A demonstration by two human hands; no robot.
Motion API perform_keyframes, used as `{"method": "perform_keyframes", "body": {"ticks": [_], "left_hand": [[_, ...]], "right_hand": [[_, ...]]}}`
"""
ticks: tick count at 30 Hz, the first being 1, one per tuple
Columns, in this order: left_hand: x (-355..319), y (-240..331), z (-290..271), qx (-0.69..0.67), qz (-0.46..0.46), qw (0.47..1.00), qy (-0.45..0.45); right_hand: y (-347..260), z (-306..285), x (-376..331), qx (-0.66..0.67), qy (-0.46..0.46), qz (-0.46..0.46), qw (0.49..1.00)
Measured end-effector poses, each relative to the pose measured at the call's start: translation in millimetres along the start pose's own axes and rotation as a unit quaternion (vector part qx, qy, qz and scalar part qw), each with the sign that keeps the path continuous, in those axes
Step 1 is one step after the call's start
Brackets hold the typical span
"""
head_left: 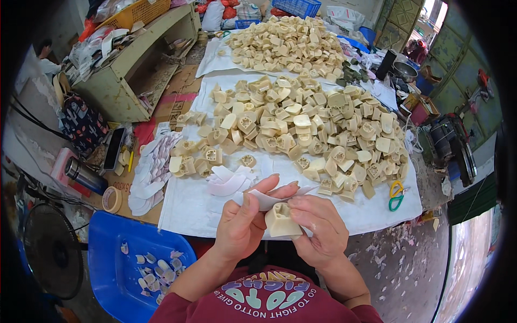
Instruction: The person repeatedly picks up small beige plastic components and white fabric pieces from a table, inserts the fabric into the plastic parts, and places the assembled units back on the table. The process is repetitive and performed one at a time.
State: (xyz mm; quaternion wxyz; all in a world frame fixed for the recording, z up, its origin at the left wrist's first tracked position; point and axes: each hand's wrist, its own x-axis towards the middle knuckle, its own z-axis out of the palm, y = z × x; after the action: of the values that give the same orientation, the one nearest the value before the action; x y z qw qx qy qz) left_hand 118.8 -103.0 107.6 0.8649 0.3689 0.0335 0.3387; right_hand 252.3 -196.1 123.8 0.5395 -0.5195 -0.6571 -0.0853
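Over the table's front edge, my right hand (319,229) grips a cream plastic shoe heel (282,226), its hollow, ribbed end tilted up. My left hand (238,223) has a thin white cover piece (265,201) pinched between thumb and fingers. That piece lies across the heel's far edge, and its other end reaches the right fingertips. Just beyond my left hand is a small pile of white cover pieces (229,181). Farther back, a wide heap of loose heels (301,119) spreads over the white cloth (175,207).
A second heap of heels (285,46) lies at the back. Green-and-yellow scissors (397,195) rest at the right. More cover pieces (151,175), a tape roll (112,199) and a thermos (86,176) are left. A blue tub (107,258) with covered heels stands lower left, near a fan (53,250).
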Motion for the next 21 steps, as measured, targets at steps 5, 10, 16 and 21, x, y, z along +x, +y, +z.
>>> {"method": "perform_keyframes", "body": {"ticks": [5,10,16,21], "left_hand": [[1.2,2.6,1.2,-0.008,-0.009,1.0,-0.001],[2.5,2.4,3.1,0.001,-0.013,1.0,0.011],[7.0,2.7,5.1,0.205,0.011,0.975,0.082],[10.2,10.7,-4.4,0.285,-0.01,0.95,0.124]], "right_hand": [[1.3,-0.8,1.4,0.0,-0.004,0.008,1.0],[6.0,-1.2,2.1,0.0,-0.007,0.016,1.0],[11.9,-1.3,10.0,-0.078,-0.006,0.003,0.997],[13.5,-8.1,15.7,-0.147,-0.076,0.008,0.986]]}}
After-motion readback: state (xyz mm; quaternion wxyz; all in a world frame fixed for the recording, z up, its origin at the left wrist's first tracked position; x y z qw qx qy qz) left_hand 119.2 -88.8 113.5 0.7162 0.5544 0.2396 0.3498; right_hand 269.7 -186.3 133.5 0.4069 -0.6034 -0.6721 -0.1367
